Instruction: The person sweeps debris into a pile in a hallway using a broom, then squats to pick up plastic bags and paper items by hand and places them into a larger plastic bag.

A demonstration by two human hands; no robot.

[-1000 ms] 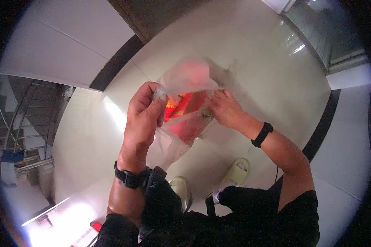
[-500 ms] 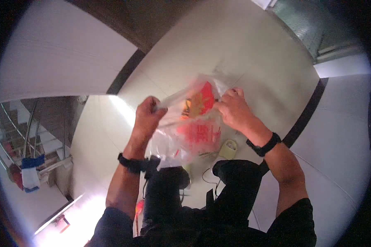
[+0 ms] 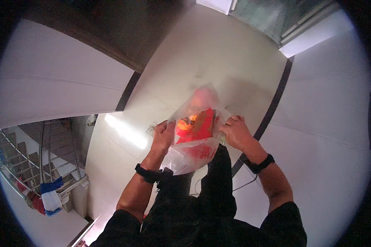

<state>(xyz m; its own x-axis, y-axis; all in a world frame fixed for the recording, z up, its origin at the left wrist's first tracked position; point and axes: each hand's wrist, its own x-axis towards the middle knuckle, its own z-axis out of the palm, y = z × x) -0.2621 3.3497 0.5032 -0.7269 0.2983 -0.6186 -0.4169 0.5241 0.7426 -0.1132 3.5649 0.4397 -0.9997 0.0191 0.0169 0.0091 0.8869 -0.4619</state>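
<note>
A translucent plastic bag (image 3: 181,160) with red printing hangs stretched between my hands in front of my legs, its mouth spread toward me. Inside shows a bright red thing with gold and orange patterning (image 3: 204,123), whose kind I cannot make out. My left hand (image 3: 164,135) is closed on the left side of the bag's rim. On the opposite side, my right hand (image 3: 236,132) pinches the rim between thumb and fingers. Both wrists carry black bands.
Pale floor (image 3: 202,49) runs between white walls with dark skirting (image 3: 272,99). At the left is a staircase with a metal railing (image 3: 41,148); blue and white cloths (image 3: 51,197) hang on it. A dark brown panel (image 3: 111,33) stands at the upper left.
The bag has turned and its mouth has widened, showing more of the red contents. My hands hold it closer to my body. The view has shifted, with the railing now further right.
</note>
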